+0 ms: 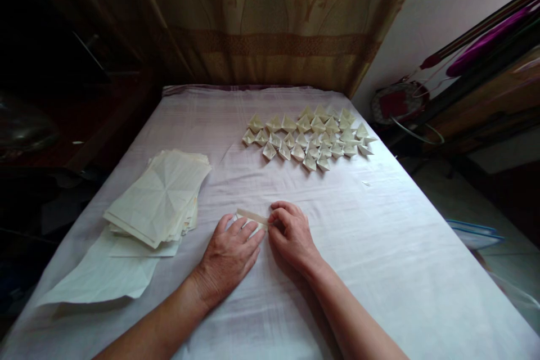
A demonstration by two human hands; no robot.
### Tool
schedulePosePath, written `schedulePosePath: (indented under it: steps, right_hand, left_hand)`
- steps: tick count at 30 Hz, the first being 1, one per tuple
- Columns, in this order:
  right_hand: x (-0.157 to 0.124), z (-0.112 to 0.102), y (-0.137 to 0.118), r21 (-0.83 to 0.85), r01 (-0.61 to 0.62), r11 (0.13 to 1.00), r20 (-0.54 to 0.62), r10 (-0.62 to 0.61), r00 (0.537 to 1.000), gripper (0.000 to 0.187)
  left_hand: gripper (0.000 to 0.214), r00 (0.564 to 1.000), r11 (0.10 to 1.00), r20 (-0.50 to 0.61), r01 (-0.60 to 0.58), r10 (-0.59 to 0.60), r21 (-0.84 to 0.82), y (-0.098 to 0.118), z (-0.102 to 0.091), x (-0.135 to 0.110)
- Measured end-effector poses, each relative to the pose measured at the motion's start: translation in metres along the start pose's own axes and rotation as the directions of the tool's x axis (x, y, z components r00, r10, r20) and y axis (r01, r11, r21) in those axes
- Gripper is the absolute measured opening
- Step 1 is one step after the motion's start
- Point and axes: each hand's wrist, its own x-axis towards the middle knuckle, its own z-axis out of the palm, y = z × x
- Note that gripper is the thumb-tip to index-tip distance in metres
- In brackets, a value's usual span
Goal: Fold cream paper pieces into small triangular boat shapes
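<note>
A small cream paper strip (252,217) lies folded on the white cloth (379,247) near the table's front. My left hand (230,256) rests flat on it, fingers stretched over its near part. My right hand (291,233) pinches the strip's right end between thumb and fingers. A stack of creased cream paper sheets (162,197) lies to the left of my hands. Several folded paper pieces (310,138) sit in rows at the far right of the cloth.
A larger loose sheet (101,278) pokes out from under the stack at the left edge. A patterned curtain (270,17) hangs behind the table. Dark furniture stands left; rods and a round red object (396,102) are on the right.
</note>
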Motion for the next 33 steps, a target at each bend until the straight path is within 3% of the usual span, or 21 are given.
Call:
schedulePosePath:
  steps: [13,17,20,26,33]
  right_hand:
    - [-0.002,0.0,0.001,-0.066,0.094,0.993,-0.015,-0.095,0.995,0.017]
    - [-0.011,0.001,-0.009,-0.322,0.148,0.935,-0.067,-0.178,0.982,0.012]
    - [-0.017,0.003,-0.018,-0.488,0.147,0.86,-0.024,-0.181,0.983,0.014]
    - [-0.03,0.004,-0.03,-0.461,0.15,0.875,0.038,-0.149,0.988,0.01]
    - [-0.042,0.006,-0.038,-0.475,0.101,0.874,0.055,-0.085,0.995,0.042]
  left_hand:
    - [0.025,0.998,1.0,-0.056,0.016,-0.017,-0.021,0.0,0.003,-0.003]
    - [0.024,0.995,0.999,-0.101,0.016,-0.019,-0.039,0.0,0.008,-0.006]
    - [0.03,0.99,0.997,-0.141,0.008,-0.018,-0.075,-0.003,0.01,-0.011]
    - [0.03,0.987,0.987,-0.152,0.029,-0.053,-0.157,-0.031,0.003,-0.02]
    - [0.034,0.993,0.996,-0.098,0.056,-0.063,-0.076,-0.059,-0.002,-0.02]
